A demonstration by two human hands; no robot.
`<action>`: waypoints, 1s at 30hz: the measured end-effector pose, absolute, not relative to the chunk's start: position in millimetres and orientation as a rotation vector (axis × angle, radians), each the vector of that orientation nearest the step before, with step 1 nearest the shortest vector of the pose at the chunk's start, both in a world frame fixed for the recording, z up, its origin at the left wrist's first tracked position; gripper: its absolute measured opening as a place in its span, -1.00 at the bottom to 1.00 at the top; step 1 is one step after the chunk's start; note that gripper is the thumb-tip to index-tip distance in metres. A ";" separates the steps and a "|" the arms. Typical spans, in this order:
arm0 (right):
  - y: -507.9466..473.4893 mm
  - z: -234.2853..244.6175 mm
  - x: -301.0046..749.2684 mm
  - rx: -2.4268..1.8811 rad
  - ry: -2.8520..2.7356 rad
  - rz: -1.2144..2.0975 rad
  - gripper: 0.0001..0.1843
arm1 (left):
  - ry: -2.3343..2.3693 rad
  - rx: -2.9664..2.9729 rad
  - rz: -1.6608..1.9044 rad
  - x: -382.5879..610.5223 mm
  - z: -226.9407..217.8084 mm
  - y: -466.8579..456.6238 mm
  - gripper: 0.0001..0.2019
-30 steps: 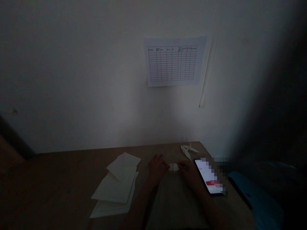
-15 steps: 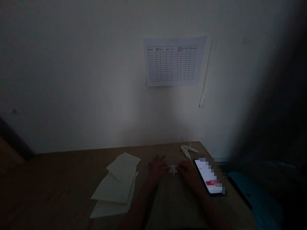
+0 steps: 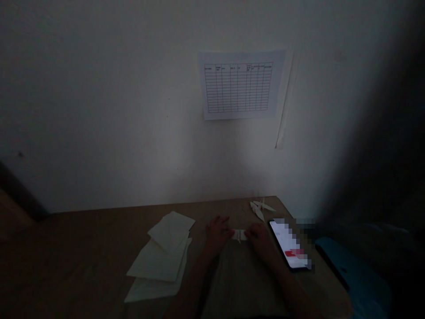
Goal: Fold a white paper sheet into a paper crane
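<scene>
The room is dim. A small folded white paper piece sits between my hands on the wooden table. My left hand pinches its left end, some fingers raised. My right hand is closed on its right end. Both forearms reach in from the bottom edge.
A loose stack of white paper sheets lies left of my hands. Folded paper cranes rest near the table's back right corner. A lit phone lies to the right, with a blue object beyond it. A printed grid sheet hangs on the wall.
The folded piece between my fingers has shifted slightly in shape, and my hands have drawn a little closer together. Everything else stays put.
</scene>
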State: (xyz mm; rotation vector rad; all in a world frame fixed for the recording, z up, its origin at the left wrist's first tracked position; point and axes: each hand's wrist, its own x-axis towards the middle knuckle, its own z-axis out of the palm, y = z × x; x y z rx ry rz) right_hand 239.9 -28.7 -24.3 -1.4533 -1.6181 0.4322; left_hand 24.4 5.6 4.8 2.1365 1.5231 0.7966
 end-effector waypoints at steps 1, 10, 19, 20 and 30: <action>-28.1 -25.6 240.0 -1.455 -1.611 0.431 -0.81 | 1.517 2.142 0.793 24.1 5.0 5.6 -0.94; -26.1 -18.0 239.2 -1.600 -1.674 0.502 -0.79 | 1.576 2.147 0.661 23.1 11.6 3.9 -0.89; -28.9 -16.4 240.5 -1.542 -1.666 0.522 -0.76 | 1.583 2.124 0.698 21.9 18.1 1.6 -0.93; -29.0 -16.5 240.8 -1.533 -1.664 0.527 -0.75 | 1.586 2.122 0.702 21.9 18.2 2.1 -0.94; -28.7 -15.2 242.9 -1.539 -1.644 0.530 -0.74 | 1.594 2.126 0.740 20.9 21.4 3.7 -0.94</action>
